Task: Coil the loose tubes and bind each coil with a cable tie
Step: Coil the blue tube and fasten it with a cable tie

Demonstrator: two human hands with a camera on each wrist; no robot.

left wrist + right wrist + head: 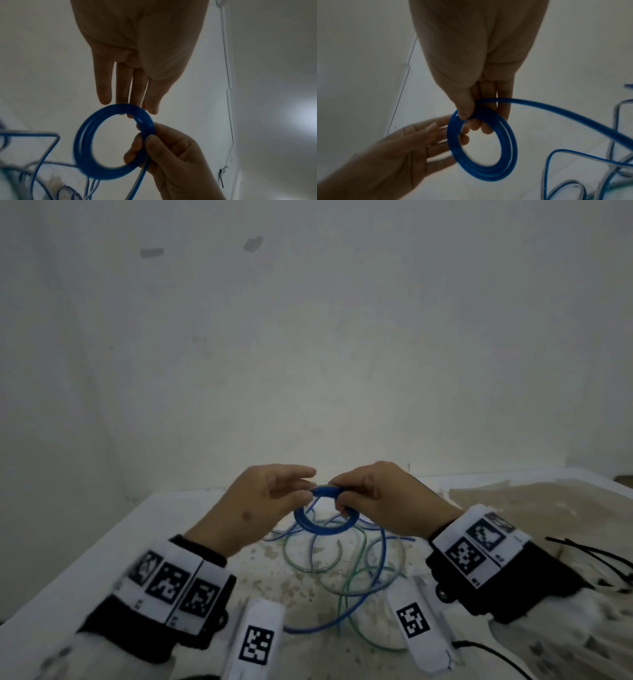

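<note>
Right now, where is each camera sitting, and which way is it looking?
Head: worn on the head, looking forward and down at the table and wall; shows both hands, the wrist bands, the blue tube coil and the black cable ties.
Left wrist: on the left wrist, looking along the left hand, fingers straight, toward the coil.
Right wrist: on the right wrist, looking along the right hand, which pinches the coil.
Shared: all three show the coil and both hands.

Stained white table [102, 546] bears loose tubes [356, 570], cable ties [596, 556].
</note>
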